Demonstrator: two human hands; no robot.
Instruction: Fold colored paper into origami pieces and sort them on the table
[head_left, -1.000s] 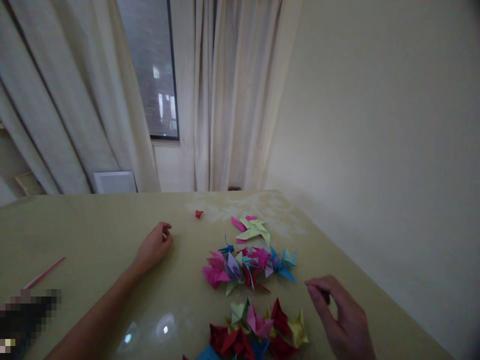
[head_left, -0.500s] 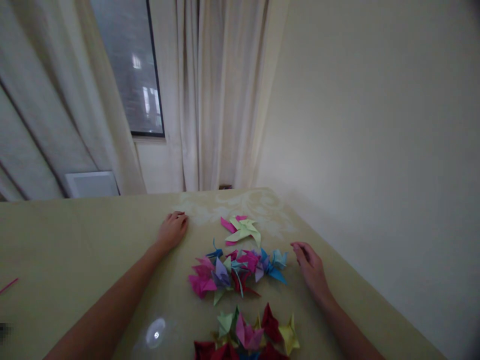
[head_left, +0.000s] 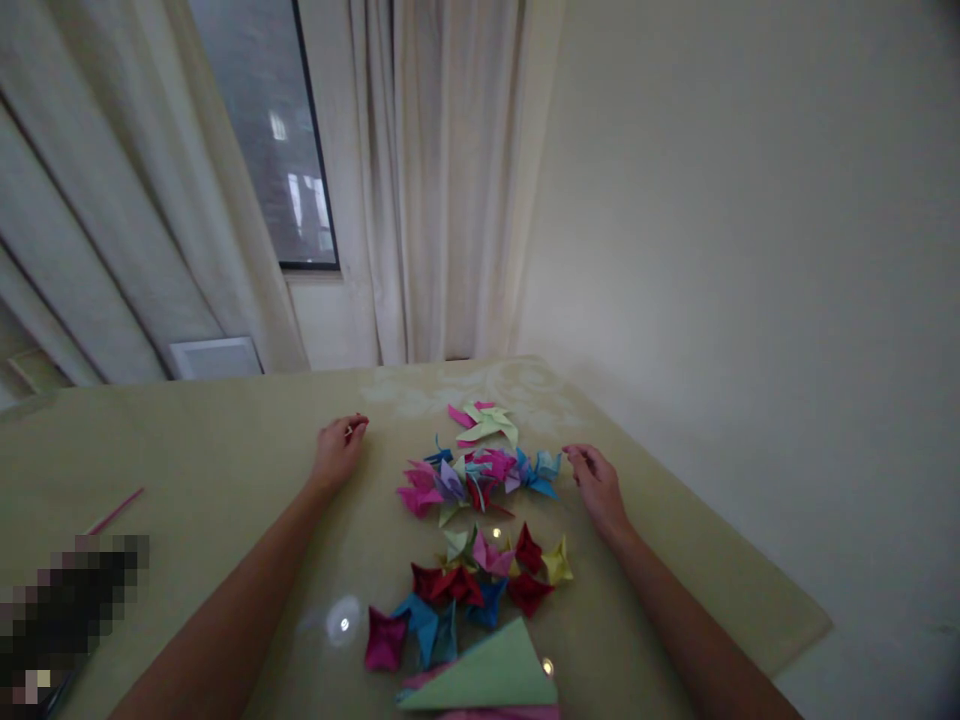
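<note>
Past the pale-green paper triangle (head_left: 487, 675) and red-and-blue origami cluster (head_left: 460, 585), your right hand (head_left: 598, 487) curls beside the pink-and-blue origami cluster (head_left: 491, 464) — its grip I cannot tell. Toward the glossy beige tabletop (head_left: 225, 440)'s far edge, your left hand (head_left: 339, 452) pinches a small red paper piece (head_left: 362, 416).

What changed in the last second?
Left hand went forward-right and apparently took hold of the small red paper piece. Right hand moved forward beside the far folded-paper cluster. That cluster, the green pinwheel and the near folded-paper cluster stayed put.
</note>
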